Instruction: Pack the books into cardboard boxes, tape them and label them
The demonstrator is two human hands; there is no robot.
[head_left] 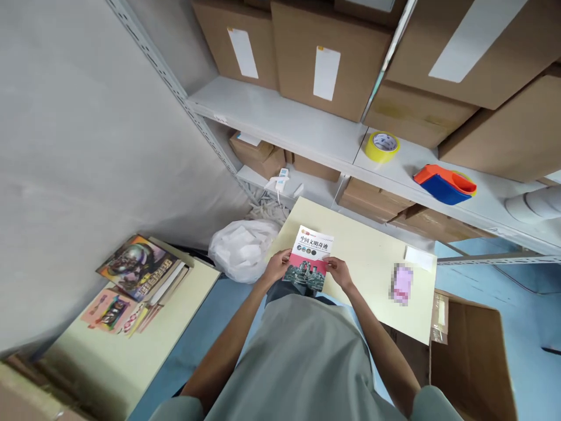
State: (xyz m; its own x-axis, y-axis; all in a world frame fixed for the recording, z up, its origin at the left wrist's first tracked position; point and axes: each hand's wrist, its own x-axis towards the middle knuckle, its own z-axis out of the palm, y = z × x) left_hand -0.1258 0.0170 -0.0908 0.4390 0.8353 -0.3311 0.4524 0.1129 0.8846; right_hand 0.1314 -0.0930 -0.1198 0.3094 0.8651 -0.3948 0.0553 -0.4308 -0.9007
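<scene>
Between my two hands is a book with a white and pink cover, dark Chinese title characters and a picture of figures. My left hand grips its left edge, and my right hand grips its right edge. The cover faces up towards me. Below the book's upper part lies the pale yellow table, while its lower end reaches the table's near edge by my body. The undersides of the book and the fingers beneath it are hidden.
A pixelated pink item lies on the table's right side. On the left, books are stacked on another table. A white plastic bag sits between. Shelves ahead hold cartons, yellow tape and a tape dispenser. An open carton stands right.
</scene>
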